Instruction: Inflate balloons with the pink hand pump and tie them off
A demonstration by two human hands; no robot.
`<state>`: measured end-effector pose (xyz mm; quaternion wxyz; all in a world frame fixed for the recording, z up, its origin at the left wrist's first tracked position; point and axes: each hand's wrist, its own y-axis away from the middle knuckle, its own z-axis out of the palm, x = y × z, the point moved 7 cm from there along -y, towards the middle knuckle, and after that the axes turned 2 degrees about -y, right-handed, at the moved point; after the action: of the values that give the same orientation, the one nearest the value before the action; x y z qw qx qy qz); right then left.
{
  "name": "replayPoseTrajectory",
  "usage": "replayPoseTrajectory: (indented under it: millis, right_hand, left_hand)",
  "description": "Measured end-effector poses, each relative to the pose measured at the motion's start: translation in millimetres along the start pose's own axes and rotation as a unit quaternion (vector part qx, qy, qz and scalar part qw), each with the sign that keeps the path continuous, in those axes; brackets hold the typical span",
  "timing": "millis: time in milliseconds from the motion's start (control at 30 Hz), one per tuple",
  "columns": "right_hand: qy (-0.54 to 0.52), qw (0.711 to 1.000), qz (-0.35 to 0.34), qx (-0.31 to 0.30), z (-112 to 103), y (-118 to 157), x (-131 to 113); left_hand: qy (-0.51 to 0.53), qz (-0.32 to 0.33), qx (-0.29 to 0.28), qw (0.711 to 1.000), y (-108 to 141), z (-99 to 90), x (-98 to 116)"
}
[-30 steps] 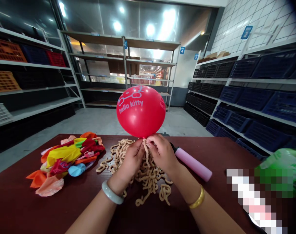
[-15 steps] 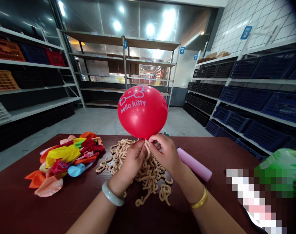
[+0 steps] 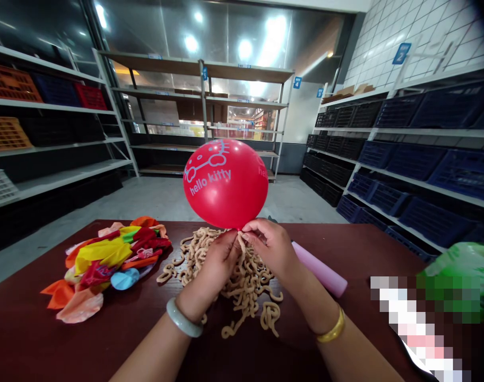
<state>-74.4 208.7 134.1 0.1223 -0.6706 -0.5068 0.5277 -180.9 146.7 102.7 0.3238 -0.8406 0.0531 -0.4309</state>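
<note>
Balloon (image 3: 226, 183) in glossy red, blown up round and printed with pale "hello kitty" lettering, tilts slightly above the far edge of a dark reddish-brown, wood-grained surface (image 3: 118, 345), its narrow neck pointing down. Directly beneath the balloon, both bare hands meet at that neck: the left hand (image 3: 222, 252) is closed in a pinch, thumb against folded fingers, and the right hand (image 3: 271, 246) brings thumb and index fingertips together at the same spot, its other fingers loosely curled. A soft beige cord (image 3: 242, 244) hangs from the neck between them; which fingertip presses on neck and which on cord is too small to make out. Below the balloon lies a loose heap of curly beige cords (image 3: 245, 278), partly covered by the hands. To the balloon's left, limp, flat balloons (image 3: 102, 254) in yellow, orange, red, peach and light blue are piled together. To its right, a smooth pink cylinder (image 3: 321, 270) lies slantwise, partly hidden by the right arm; well beyond it on the balloon's right sits a green, partly pixelated plastic bag (image 3: 465, 260).
</note>
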Motion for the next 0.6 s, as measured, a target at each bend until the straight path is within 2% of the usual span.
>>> replayPoseTrajectory:
  millis: [167, 300, 433, 600]
  right_hand:
    - [0.069, 0.997, 0.007, -0.023, 4, 0, 0]
    - [0.105, 0.994, 0.008, 0.032, 7, 5, -2]
    - [0.035, 0.992, 0.06, 0.107, 8, 12, 7]
    - [-0.088, 0.985, 0.106, 0.1, 14, 11, 17]
  left_hand:
    - [0.006, -0.009, -0.006, 1.0, 0, 2.4, -4]
    - [0.049, -0.044, 0.034, 0.997, 1, 1.6, -9]
    - [0.097, -0.066, 0.061, 0.991, 2, 2.9, -9]
    - [0.093, -0.067, 0.071, 0.991, 3, 0.6, -10]
